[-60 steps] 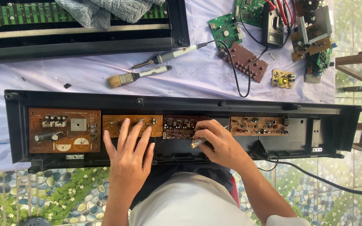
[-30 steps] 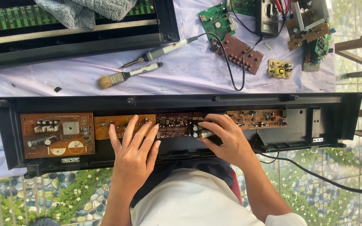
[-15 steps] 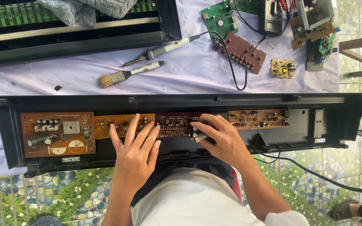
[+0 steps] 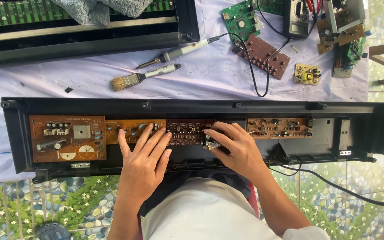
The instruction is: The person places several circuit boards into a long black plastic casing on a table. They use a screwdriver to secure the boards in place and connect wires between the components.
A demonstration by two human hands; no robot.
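1. Black plastic forms the long open casing (image 4: 192, 106) that spans the middle of the frame on a pale cloth (image 4: 210, 75); it lies inside-up, so its row of circuit boards faces the person.
2. Along its floor sit a large brown board (image 4: 67, 138) at the left, a narrow orange-brown board (image 4: 130, 129), a dark board (image 4: 187, 130) at the centre and a tan board (image 4: 278, 128) to the right.
3. A second dark casing (image 4: 90, 40) fills the upper left, with a grey rag (image 4: 103, 9) draped over it.
4. The left hand (image 4: 143, 162) lies flat, fingers spread wide, on the orange-brown board and the casing's lower wall; it grips nothing and seems to steady the casing.
5. The right hand (image 4: 238, 149) is curled over the right end of the dark board, its fingers pinched on a small metal-tipped thing (image 4: 214, 144), too hidden to identify.
6. Loose boards (image 4: 263, 55) and a meter (image 4: 295, 18) lie at upper right, set out of the way.
7. A soldering iron (image 4: 178, 53) and a small brush (image 4: 141, 78) rest just above the casing, within reach.
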